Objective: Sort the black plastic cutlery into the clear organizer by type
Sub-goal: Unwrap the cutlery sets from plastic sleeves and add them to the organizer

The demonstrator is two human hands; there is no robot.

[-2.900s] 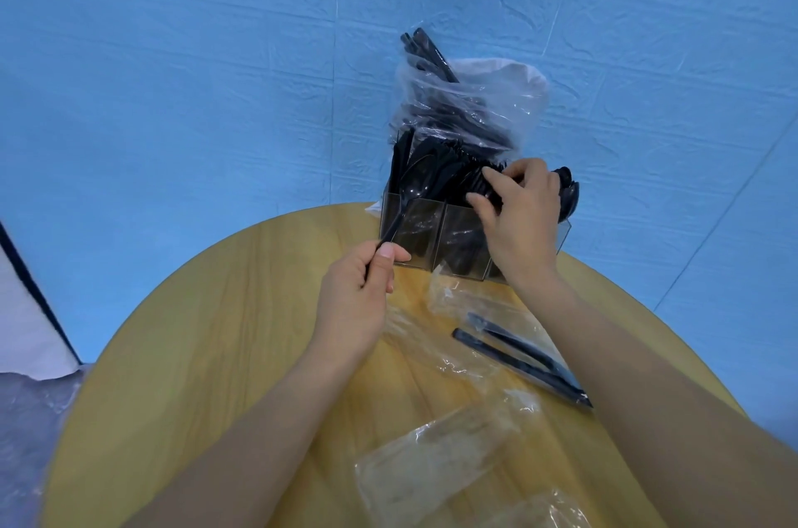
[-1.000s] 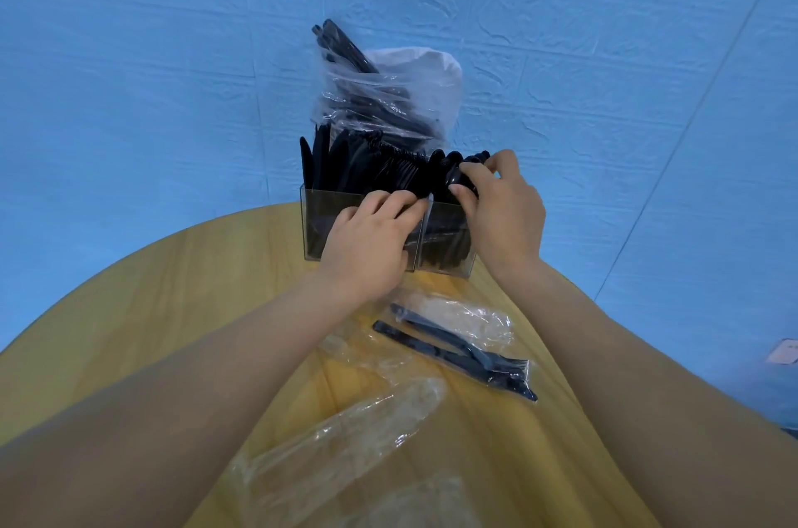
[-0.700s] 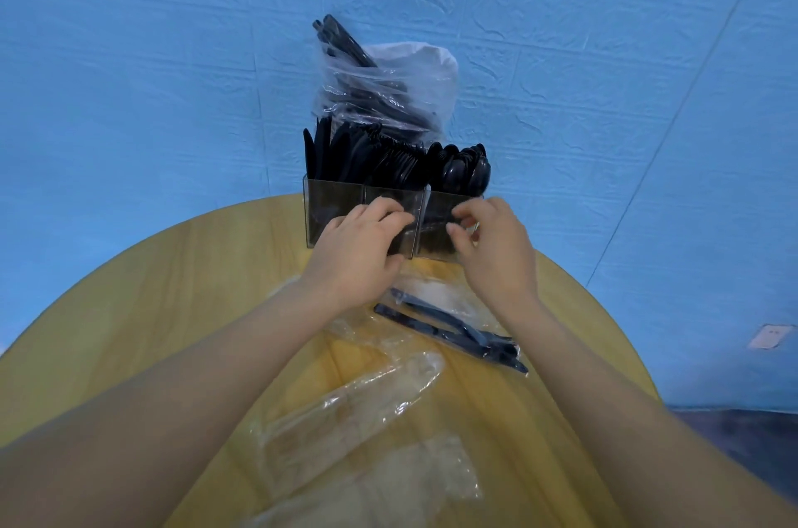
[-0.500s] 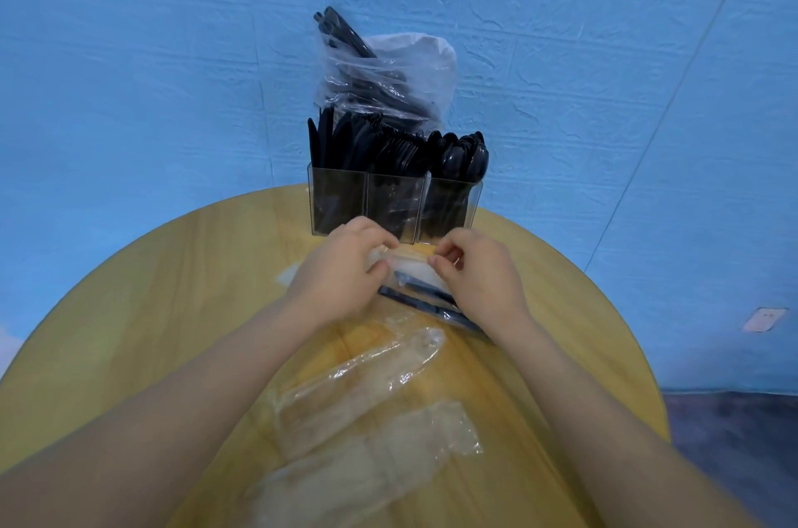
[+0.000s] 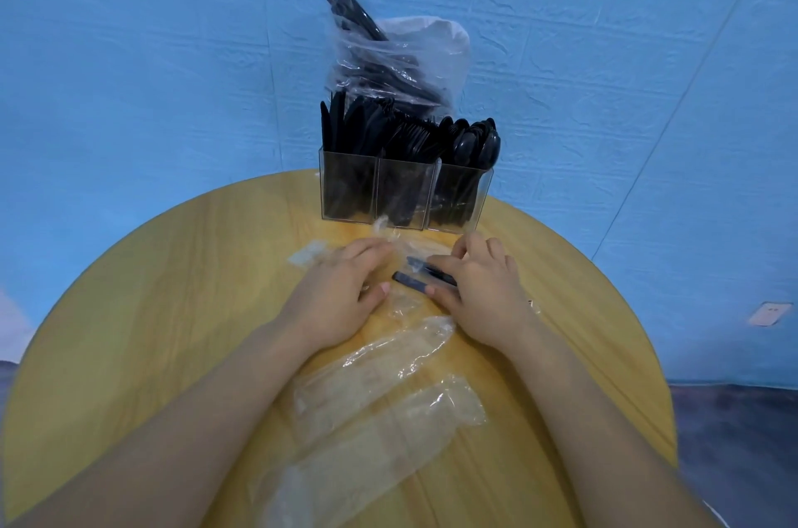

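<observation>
The clear organizer [image 5: 403, 199] stands at the table's far edge, with three compartments full of black cutlery: knives left, forks middle, spoons right. Just in front of it lies a clear wrapper holding black cutlery pieces [image 5: 425, 275]. My left hand [image 5: 341, 296] pinches the wrapper's left end. My right hand [image 5: 481, 290] grips the wrapped cutlery from the right, its fingers curled over the black handles. Both hands rest low on the table.
A clear plastic bag [image 5: 397, 56] stuffed with more black cutlery leans behind the organizer against the blue wall. Empty clear wrappers [image 5: 380, 389] lie on the round wooden table [image 5: 151, 311] between my forearms, and another [image 5: 308, 253] lies left of my left hand.
Both hands came down from the organizer's top to the table and took hold of the wrapped cutlery pack. The view also tilted down.
</observation>
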